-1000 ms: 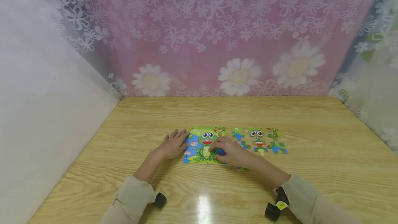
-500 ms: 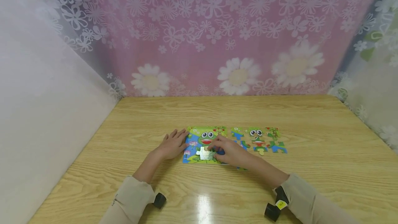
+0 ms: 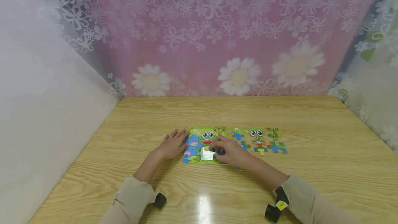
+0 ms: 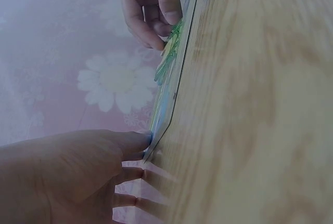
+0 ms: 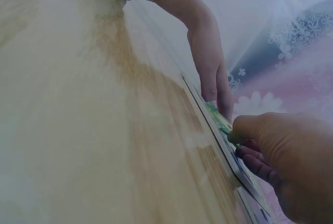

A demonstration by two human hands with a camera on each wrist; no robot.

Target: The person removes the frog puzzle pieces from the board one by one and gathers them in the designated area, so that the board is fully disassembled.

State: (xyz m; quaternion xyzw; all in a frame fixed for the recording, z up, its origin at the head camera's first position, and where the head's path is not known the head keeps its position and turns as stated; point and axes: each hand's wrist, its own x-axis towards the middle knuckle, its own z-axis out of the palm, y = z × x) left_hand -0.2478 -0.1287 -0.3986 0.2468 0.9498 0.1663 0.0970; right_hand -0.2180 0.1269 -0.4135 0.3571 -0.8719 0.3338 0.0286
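A frog picture puzzle board (image 3: 193, 134) lies flat on the wooden table. My right hand (image 3: 233, 152) pinches a puzzle piece (image 3: 207, 154) between thumb and fingers over the frog's belly; glare whitens its face in the head view. Seen from the left wrist, this green and yellow piece (image 4: 167, 57) sits tilted, partly raised from the board. Whether its lower edge touches the board I cannot tell. My left hand (image 3: 172, 146), fingers extended, rests against the board's left edge, with the thumb on its rim in the left wrist view.
Several loose frog puzzle pieces (image 3: 260, 142) lie in rows right of the board, some partly hidden behind my right hand and forearm. Black wrist cameras (image 3: 160, 200) sit at both sleeves. A pink flowered curtain (image 3: 199, 44) hangs behind the table (image 3: 149, 113).
The piece in my right hand has tilted, so glare has appeared on its face, widest half a second ago and somewhat narrower now. My left hand has stayed put.
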